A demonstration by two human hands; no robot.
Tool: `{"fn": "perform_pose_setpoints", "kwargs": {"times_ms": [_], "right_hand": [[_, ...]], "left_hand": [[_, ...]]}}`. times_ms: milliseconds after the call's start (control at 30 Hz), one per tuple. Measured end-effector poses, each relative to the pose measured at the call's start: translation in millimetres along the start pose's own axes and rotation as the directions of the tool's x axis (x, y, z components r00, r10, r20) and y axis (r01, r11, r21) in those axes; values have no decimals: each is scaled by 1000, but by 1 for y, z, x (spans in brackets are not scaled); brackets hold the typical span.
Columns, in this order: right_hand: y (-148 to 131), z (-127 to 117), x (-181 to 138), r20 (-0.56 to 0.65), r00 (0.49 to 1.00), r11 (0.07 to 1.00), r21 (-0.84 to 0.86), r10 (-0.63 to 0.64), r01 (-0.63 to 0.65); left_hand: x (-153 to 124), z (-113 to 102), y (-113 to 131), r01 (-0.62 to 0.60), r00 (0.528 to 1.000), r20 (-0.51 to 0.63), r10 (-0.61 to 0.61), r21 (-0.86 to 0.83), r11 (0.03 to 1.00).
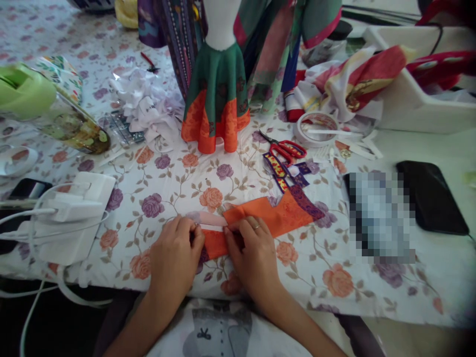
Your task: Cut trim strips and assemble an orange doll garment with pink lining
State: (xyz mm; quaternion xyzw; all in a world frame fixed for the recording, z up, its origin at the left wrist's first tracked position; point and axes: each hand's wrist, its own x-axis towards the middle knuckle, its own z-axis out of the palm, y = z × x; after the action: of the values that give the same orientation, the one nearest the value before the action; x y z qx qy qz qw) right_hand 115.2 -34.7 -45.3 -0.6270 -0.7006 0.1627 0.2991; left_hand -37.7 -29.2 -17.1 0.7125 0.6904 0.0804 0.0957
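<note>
On the flowered tablecloth in front of me lies a small orange fabric piece with purple patterned trim at its ends. My left hand pinches the left part, where a white strip runs along the fabric's edge; a pale pink strip lies just behind it. My right hand, with a ring on one finger, has its thumb and fingers pressed together on the orange fabric near the strip's right end. Both hands rest close to the table, a short gap apart. Their fingertips partly hide what they grip.
Red-handled scissors lie behind the fabric beside patterned scraps and a tape roll. A dressed doll form stands at the back. Left are a power strip with cables and a green-lidded bottle; right, a black phone.
</note>
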Motion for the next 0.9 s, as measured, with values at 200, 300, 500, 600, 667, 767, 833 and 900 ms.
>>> {"fn": "perform_pose_setpoints", "kwargs": {"times_ms": [200, 300, 500, 600, 667, 767, 833, 900], "right_hand": [[0, 0, 0, -19, 1000, 1000, 4, -4, 4], [1, 0, 0, -19, 1000, 1000, 11, -14, 14], [1, -1, -2, -11, 1000, 999, 36, -9, 10], [0, -1, -2, -5, 1000, 1000, 29, -11, 12], [0, -1, -2, -7, 1000, 1000, 24, -14, 14], [0, -1, -1, -13, 1000, 1000, 11, -15, 15], [0, -1, -1, -12, 1000, 1000, 12, -16, 17], [0, 0, -1, -5, 1000, 1000, 13, -17, 17]], "left_hand": [[1, -2, -19, 74, 997, 38, -67, -254, 964], [-1, -5, -24, 7, 997, -67, -30, -312, 950], [-12, -3, -14, -562, 819, -263, 510, -186, 806], [-16, 6, -9, -647, 757, -206, 620, -111, 754], [-17, 11, -9, -625, 772, -193, 606, -56, 779], [-19, 14, -11, -611, 781, -173, 600, -12, 792], [-20, 15, -14, -618, 773, -173, 610, 9, 786], [-22, 16, -18, -614, 761, -234, 605, 42, 788]]}}
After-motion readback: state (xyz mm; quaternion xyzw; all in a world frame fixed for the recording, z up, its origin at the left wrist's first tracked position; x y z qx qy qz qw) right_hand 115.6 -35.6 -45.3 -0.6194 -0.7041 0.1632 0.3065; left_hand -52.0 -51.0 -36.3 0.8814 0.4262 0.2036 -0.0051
